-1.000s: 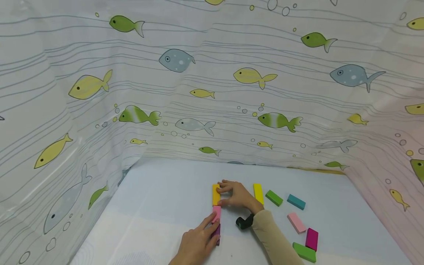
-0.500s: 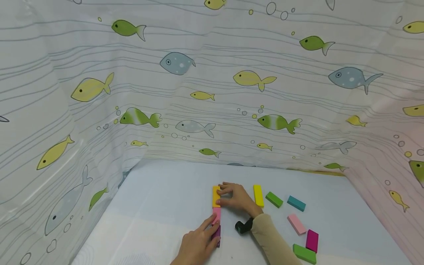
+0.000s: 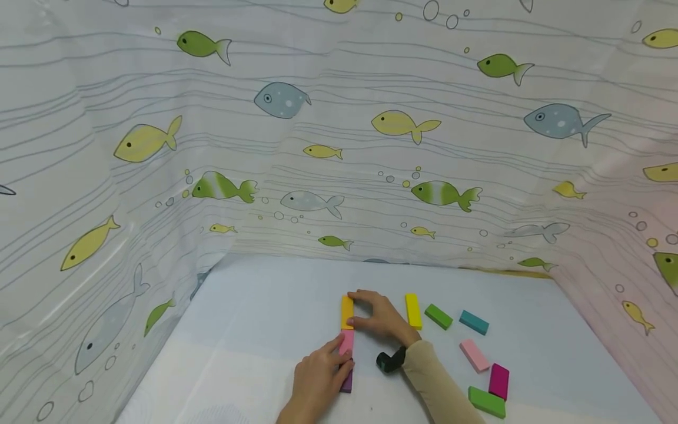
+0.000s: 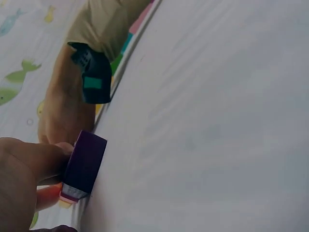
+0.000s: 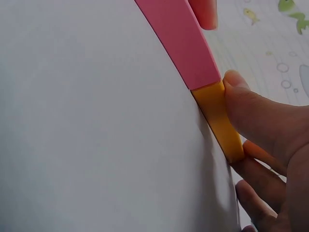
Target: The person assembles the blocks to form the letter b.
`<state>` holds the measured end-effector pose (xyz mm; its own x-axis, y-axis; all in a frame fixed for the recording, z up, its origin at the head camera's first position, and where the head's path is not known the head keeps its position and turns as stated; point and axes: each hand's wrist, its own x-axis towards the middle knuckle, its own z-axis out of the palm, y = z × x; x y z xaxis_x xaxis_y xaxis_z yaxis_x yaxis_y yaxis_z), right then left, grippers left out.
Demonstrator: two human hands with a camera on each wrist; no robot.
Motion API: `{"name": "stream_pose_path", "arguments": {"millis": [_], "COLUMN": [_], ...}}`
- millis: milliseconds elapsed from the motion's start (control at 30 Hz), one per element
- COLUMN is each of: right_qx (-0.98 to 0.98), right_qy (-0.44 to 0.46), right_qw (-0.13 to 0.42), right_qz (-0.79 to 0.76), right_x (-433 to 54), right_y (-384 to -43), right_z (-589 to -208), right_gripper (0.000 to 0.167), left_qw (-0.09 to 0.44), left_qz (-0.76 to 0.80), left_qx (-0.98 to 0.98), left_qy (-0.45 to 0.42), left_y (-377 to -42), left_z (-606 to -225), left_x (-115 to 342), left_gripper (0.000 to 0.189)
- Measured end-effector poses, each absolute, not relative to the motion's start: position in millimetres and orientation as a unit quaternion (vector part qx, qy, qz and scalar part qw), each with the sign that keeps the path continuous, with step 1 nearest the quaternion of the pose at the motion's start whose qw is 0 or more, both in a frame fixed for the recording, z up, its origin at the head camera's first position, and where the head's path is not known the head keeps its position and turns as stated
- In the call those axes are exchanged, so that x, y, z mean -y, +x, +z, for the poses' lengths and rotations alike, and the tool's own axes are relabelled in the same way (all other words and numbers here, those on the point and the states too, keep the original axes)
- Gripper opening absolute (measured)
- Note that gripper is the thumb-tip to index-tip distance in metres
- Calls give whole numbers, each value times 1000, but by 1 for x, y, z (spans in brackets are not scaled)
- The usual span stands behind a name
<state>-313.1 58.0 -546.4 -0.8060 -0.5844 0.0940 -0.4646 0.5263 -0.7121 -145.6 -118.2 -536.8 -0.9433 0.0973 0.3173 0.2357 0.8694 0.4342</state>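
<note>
In the head view three blocks lie end to end in a straight line: orange, pink and purple. My right hand (image 3: pixel 378 315) grips the orange block (image 3: pixel 346 312), thumb by its near end and fingertips at its far end. The right wrist view has the orange block (image 5: pixel 217 116) meeting the pink block (image 5: pixel 186 43) end to end. Fingers of my left hand (image 3: pixel 318 374) rest on the pink block (image 3: pixel 346 340) and the purple block (image 3: pixel 346 386), partly covering both. Seen from the left wrist, the thumb touches the purple block (image 4: pixel 86 162).
To the right lie loose blocks: yellow (image 3: pixel 414 311), green (image 3: pixel 438 316), teal (image 3: pixel 474 322), light pink (image 3: pixel 474 355), magenta (image 3: pixel 499 381) and another green block (image 3: pixel 487 401). A black wrist device (image 3: pixel 391 360) sits under my right wrist. Fish-patterned sheeting (image 3: pixel 349 194) walls the white table.
My left fingers have bent a little and shifted slightly on the pink and purple blocks. My right fingertips have slid toward the orange block's far end. The loose blocks lie as before.
</note>
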Motion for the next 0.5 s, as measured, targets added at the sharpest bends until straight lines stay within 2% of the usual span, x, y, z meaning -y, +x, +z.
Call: {"name": "stream_pose_path", "arguments": {"millis": [233, 500], "right_qx": [-869, -869], "right_qy": [-303, -296], "right_qw": [85, 91], "right_qz": [-382, -385], "right_x": [-58, -59], "right_y": [-315, -314], "right_z": [-547, -546], "right_gripper": [67, 67], "left_qw": [161, 162], "left_qz": [-265, -234], "left_qx": [947, 955], "left_qy": [-77, -87], "left_y": [-150, -149], "left_z": [-537, -538], "left_x": [119, 116], "left_gripper": [20, 37]}}
